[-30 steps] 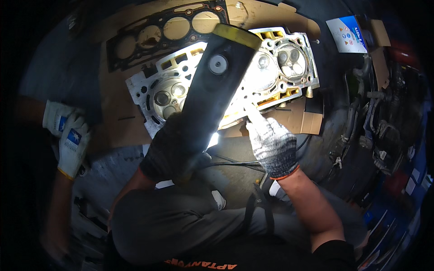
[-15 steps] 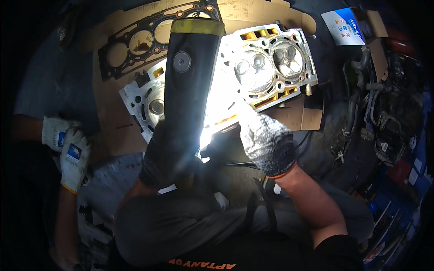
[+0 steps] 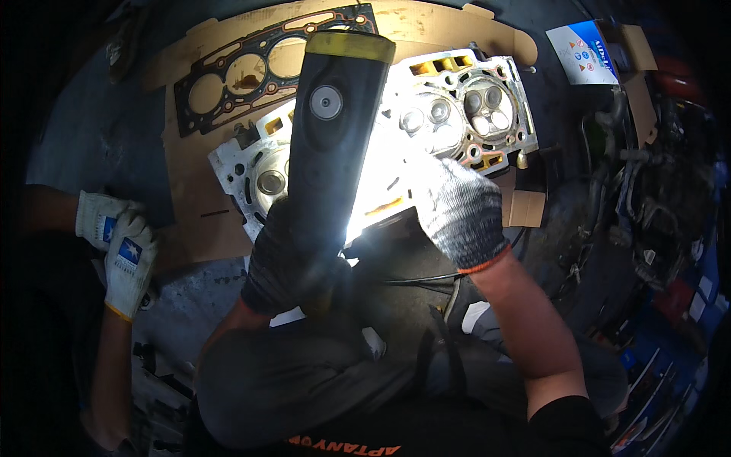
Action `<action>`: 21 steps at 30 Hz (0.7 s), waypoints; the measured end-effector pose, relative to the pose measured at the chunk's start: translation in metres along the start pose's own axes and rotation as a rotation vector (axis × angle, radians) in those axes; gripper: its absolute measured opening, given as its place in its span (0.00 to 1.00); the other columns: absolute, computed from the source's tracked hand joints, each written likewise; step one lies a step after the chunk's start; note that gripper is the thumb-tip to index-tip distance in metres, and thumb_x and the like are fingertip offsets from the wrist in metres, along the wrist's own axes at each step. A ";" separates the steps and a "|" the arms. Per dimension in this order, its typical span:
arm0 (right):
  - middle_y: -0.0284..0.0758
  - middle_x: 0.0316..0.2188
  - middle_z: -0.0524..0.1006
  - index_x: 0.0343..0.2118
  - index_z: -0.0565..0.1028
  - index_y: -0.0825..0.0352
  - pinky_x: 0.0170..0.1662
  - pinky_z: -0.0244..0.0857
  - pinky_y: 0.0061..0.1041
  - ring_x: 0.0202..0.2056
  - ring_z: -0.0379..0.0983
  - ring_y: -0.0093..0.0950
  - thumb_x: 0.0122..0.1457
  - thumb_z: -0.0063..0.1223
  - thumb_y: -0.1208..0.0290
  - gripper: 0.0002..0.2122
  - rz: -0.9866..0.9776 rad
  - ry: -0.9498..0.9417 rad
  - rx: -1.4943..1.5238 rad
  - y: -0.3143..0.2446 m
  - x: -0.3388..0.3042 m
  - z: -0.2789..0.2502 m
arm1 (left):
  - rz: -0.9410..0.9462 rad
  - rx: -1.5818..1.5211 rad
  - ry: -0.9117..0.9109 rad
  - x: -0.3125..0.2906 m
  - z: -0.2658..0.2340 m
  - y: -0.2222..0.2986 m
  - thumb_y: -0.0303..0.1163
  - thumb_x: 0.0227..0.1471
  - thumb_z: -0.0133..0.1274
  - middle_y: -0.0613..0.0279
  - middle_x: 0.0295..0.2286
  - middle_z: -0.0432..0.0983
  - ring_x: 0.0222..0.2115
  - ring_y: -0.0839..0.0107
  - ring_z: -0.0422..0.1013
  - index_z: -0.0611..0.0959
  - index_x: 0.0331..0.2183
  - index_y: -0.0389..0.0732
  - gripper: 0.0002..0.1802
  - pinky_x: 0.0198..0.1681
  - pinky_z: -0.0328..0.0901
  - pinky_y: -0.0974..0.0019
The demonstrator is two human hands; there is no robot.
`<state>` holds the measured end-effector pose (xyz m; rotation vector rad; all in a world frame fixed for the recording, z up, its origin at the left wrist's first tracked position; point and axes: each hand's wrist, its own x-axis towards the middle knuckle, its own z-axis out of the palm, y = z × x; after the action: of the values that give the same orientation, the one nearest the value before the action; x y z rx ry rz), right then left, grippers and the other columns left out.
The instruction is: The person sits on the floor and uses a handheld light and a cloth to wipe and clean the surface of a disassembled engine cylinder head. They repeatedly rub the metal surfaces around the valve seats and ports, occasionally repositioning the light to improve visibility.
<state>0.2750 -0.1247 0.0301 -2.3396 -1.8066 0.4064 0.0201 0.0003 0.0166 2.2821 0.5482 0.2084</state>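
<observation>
A metal engine cylinder head (image 3: 449, 114) lies with its valve side up, and strong light washes out its middle. My left hand (image 3: 268, 263), in a dark knit glove, is closed round a black work light (image 3: 335, 145) with a yellow end. The work light stands tall in front of the cylinder head and hides part of it. My right hand (image 3: 466, 217), in a grey and white knit glove with an orange cuff, is at the near edge of the cylinder head. Glare blurs its fingertips, so I cannot see whether they hold anything.
Beneath the cylinder head is flattened cardboard (image 3: 194, 183), with a head gasket (image 3: 221, 80) behind. At the left, another person's white-gloved hands (image 3: 126, 255) rest together. A blue and white box (image 3: 585, 53) stands far right, above dark engine parts (image 3: 640, 175).
My right hand has moved slightly right and up along the cylinder head. The work light in my left hand has shifted a little right. The whole view has moved slightly.
</observation>
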 end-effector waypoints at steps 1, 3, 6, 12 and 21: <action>0.40 0.36 0.83 0.51 0.80 0.65 0.41 0.75 0.35 0.36 0.81 0.38 0.62 0.56 0.69 0.15 -0.023 0.049 -0.019 -0.001 0.000 0.000 | 0.003 0.005 0.000 0.000 0.000 0.000 0.40 0.45 0.64 0.50 0.52 0.74 0.51 0.45 0.69 0.82 0.48 0.42 0.27 0.54 0.67 0.47; 0.41 0.36 0.83 0.51 0.80 0.65 0.41 0.75 0.35 0.36 0.81 0.38 0.62 0.56 0.69 0.15 -0.004 0.018 0.033 -0.002 0.001 -0.001 | 0.012 0.037 0.020 -0.001 0.000 -0.001 0.40 0.45 0.65 0.50 0.52 0.74 0.51 0.46 0.69 0.81 0.49 0.42 0.28 0.53 0.67 0.47; 0.41 0.37 0.83 0.51 0.80 0.65 0.41 0.76 0.35 0.36 0.81 0.38 0.61 0.56 0.68 0.15 -0.005 0.013 -0.015 -0.006 -0.001 -0.003 | -0.028 -0.084 0.015 -0.003 0.001 -0.002 0.40 0.45 0.65 0.50 0.51 0.74 0.50 0.46 0.69 0.81 0.49 0.42 0.28 0.53 0.67 0.47; 0.42 0.37 0.83 0.52 0.79 0.65 0.42 0.76 0.34 0.37 0.81 0.38 0.59 0.57 0.70 0.17 -0.023 0.184 0.030 -0.007 0.024 0.000 | -0.063 -0.060 0.044 -0.002 0.001 -0.001 0.40 0.45 0.66 0.50 0.48 0.74 0.49 0.46 0.70 0.81 0.48 0.41 0.28 0.52 0.68 0.49; 0.40 0.32 0.83 0.47 0.81 0.65 0.38 0.76 0.34 0.34 0.82 0.37 0.59 0.58 0.69 0.14 0.037 0.104 0.005 -0.006 0.002 0.015 | -0.086 -0.101 0.021 0.000 0.000 0.001 0.41 0.45 0.66 0.51 0.47 0.74 0.48 0.47 0.70 0.81 0.47 0.41 0.27 0.50 0.69 0.49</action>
<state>0.2649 -0.1222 0.0174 -2.3480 -1.7164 0.2879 0.0203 -0.0004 0.0170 2.1554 0.6318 0.2133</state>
